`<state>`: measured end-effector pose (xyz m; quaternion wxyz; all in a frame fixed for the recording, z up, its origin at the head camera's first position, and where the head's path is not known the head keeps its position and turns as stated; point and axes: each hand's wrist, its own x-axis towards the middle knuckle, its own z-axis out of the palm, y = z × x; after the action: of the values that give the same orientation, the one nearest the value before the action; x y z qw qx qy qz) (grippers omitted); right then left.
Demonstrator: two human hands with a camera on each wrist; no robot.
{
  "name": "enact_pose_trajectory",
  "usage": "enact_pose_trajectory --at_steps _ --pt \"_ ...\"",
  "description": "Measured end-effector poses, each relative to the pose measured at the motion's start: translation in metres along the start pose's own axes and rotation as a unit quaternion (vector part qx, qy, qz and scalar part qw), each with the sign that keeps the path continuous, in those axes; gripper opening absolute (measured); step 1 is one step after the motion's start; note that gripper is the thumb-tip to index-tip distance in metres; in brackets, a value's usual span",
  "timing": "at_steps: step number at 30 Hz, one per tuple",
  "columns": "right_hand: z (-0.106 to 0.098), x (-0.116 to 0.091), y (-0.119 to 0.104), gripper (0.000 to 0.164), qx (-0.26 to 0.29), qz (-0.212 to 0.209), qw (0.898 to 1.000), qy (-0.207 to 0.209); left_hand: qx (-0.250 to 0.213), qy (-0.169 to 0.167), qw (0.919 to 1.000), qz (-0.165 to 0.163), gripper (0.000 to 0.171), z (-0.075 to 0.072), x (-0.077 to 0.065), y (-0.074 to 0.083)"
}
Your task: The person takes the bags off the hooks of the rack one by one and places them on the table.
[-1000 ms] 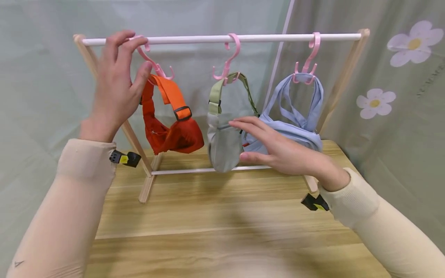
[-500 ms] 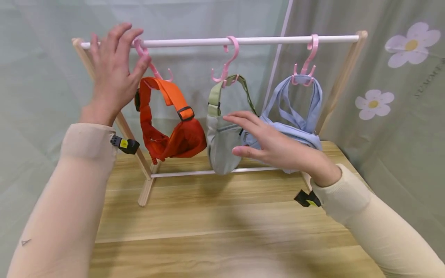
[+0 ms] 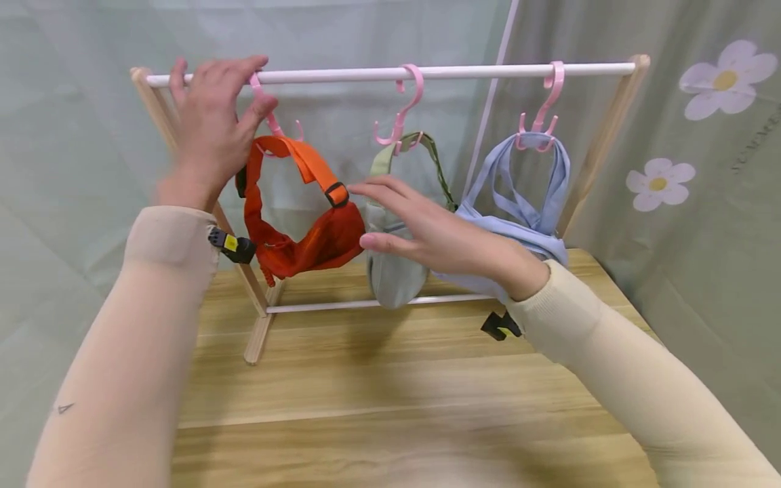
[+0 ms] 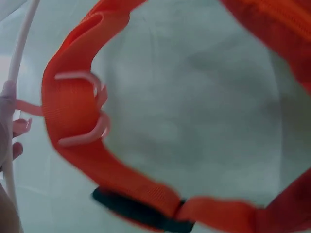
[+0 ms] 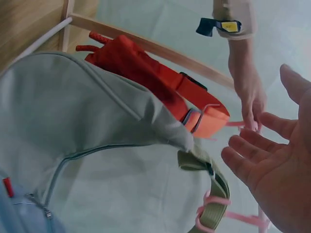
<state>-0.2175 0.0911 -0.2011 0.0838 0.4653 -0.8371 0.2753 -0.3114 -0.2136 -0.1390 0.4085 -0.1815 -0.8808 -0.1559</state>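
Observation:
My left hand (image 3: 213, 132) is at the left end of the white rod (image 3: 342, 76). Its thumb and fingers pinch the top of a pink hook (image 3: 272, 125). From that hook hangs an orange-red bag (image 3: 308, 247), its strap looped over the lower prongs, as the left wrist view shows closely. My right hand (image 3: 442, 234) reaches across with extended fingers and holds nothing. In the head view it overlaps a grey-green bag (image 3: 396, 281), fingertips beside the orange bag's buckle (image 3: 337, 194). The right wrist view shows the right palm (image 5: 286, 179) apart from the bags.
The grey-green bag hangs from a middle pink hook (image 3: 410, 102). A light blue bag (image 3: 531, 227) hangs from another pink hook (image 3: 552, 95) at the right. The rack's wooden legs (image 3: 259, 332) stand on a wooden table (image 3: 293, 420), with a curtain (image 3: 702, 271) behind.
My right hand has moved left across the grey-green bag towards the orange one. The left hand has shifted slightly right at the rod, and the hook's top with it.

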Motion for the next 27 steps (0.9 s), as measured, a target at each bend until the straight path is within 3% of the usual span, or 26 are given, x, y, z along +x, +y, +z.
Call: enact_pose_trajectory --at_steps 6,12,16,21,24,27 --pt "0.009 0.041 -0.005 0.067 -0.032 0.017 0.999 0.031 -0.011 0.049 0.9986 -0.016 0.055 0.008 0.000 0.001" --pt "0.018 0.084 -0.007 0.073 -0.055 0.073 0.995 0.034 -0.019 0.069 0.9968 -0.036 0.052 0.009 0.001 0.001" --pt "0.023 0.110 -0.003 0.076 -0.059 0.135 0.989 0.031 -0.029 0.082 0.9955 -0.037 0.050 0.014 0.002 0.005" --pt "0.026 0.129 0.005 0.064 0.005 0.197 0.978 0.070 -0.033 0.086 0.9951 -0.037 0.049 0.019 0.004 0.009" --pt "0.023 0.134 0.007 0.052 0.063 0.203 0.971 0.107 -0.030 0.082 0.9953 -0.040 0.048 0.018 0.004 0.009" --pt "0.019 0.137 0.003 0.042 0.085 0.195 0.969 0.128 -0.028 0.079 0.9956 -0.042 0.048 0.016 0.003 0.008"
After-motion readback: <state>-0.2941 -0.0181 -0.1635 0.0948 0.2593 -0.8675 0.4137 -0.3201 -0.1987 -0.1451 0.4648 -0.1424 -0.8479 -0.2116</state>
